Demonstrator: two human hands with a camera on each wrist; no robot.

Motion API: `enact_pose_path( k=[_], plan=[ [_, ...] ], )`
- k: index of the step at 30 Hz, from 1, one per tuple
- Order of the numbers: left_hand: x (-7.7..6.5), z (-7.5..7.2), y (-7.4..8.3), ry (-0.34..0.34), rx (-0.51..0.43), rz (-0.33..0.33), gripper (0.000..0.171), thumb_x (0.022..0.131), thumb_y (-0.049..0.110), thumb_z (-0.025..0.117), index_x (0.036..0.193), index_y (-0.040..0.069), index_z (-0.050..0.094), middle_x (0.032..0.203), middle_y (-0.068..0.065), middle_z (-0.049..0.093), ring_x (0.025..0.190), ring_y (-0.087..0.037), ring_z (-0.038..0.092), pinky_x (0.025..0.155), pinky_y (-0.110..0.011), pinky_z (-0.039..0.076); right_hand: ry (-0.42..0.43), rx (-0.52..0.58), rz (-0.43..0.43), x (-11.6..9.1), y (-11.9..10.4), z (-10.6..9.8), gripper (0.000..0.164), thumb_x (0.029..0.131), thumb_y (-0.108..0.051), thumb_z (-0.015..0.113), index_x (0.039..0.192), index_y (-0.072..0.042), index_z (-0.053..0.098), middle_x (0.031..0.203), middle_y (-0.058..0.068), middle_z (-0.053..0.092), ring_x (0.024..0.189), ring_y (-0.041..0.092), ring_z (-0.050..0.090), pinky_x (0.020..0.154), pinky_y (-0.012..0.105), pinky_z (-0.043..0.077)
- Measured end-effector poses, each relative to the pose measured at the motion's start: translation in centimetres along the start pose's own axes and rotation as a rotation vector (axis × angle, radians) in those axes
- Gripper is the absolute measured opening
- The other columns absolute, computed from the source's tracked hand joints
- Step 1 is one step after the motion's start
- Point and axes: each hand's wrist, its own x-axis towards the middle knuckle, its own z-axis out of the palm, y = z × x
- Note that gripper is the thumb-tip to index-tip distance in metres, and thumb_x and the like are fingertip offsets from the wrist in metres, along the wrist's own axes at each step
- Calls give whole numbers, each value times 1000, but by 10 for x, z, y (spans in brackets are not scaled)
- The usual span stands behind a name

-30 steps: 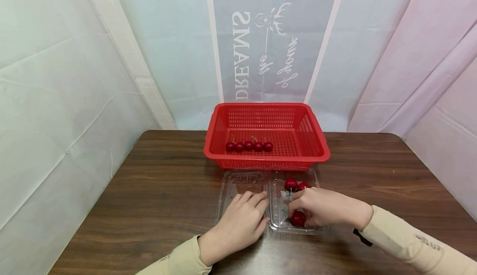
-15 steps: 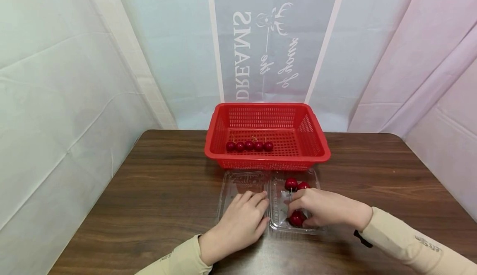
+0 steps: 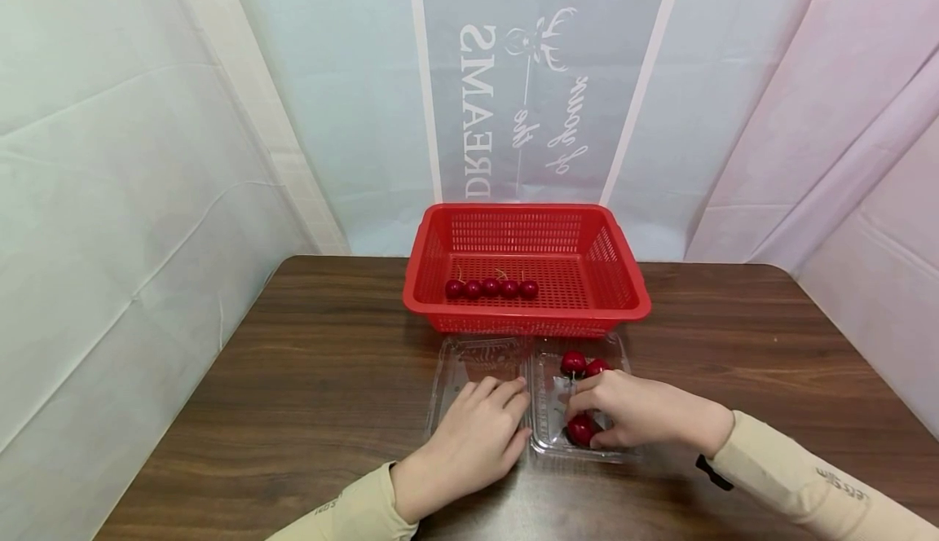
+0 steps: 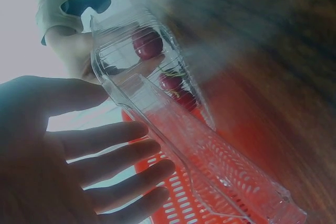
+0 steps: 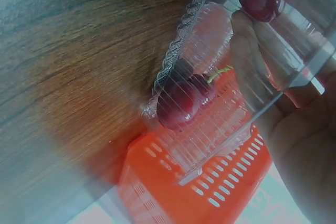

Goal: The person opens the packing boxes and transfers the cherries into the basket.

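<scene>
While the right hand (image 3: 637, 408) pinches one cherry (image 3: 581, 429), partly hiding another cherry (image 3: 597, 366), the left hand (image 3: 475, 442) rests relaxed.

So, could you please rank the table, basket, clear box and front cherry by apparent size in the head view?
1. Table
2. Basket and clear box: too alike to rank, the box being partly hidden
3. Front cherry

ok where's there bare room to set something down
Bare: the table left of the red basket and clear container, and right of the basket behind the right sleeve; inside the basket, the floor right of the five cherries. Crowded: the container, its left half partly under the left hand, its right half holding three cherries and the right hand.
</scene>
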Motion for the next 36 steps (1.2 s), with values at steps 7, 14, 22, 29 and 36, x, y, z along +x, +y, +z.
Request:
enact_pose_path(
  k=[7, 14, 22, 29, 36],
  plan=[
    [0, 0, 0, -6, -6, -2, 31, 86, 34, 63, 108, 12, 67, 122, -2, 64, 101, -16, 57, 77, -30, 46, 34, -4, -22, 0, 0, 0, 28, 71, -15, 80, 97, -16, 68, 91, -10, 65, 81, -3, 58, 67, 11, 46],
    [0, 0, 0, -8, -6, -2, 31, 86, 34, 63, 108, 12, 67, 122, -2, 64, 101, -16, 57, 77, -30, 46, 47, -1, -26, -1, -3, -4, 27, 72, -14, 80, 96, -15, 68, 92, -10, 65, 81, -2, 58, 66, 13, 47],
    [0, 0, 0, -9, -2, 1, 31, 86, 33, 63, 108, 12, 67, 122, -2, 64, 102, -16, 57, 77, -30, 46, 67, -9, -9, -4, -4, -7, 27, 72, -15, 80, 96, -15, 67, 92, -10, 65, 84, -1, 61, 69, 16, 50],
    [-1, 0, 0, -3, 0, 1, 31, 86, 34, 63, 108, 12, 67, 121, -2, 64, 102, -16, 57, 77, -30, 46, 78, -22, -5, -4, -6, -13, 29, 71, -15, 80, 97, -14, 68, 93, -9, 67, 85, 0, 62, 70, 16, 51],
    [-1, 1, -1, 7, -5, 3, 31, 86, 35, 63, 107, 12, 67, 121, -2, 65, 101, -16, 58, 76, -31, 46, 112, -47, -21, -4, -4, -18, 34, 70, -14, 80, 102, -15, 69, 96, -8, 68, 87, 3, 63, 71, 19, 52]
  ],
)
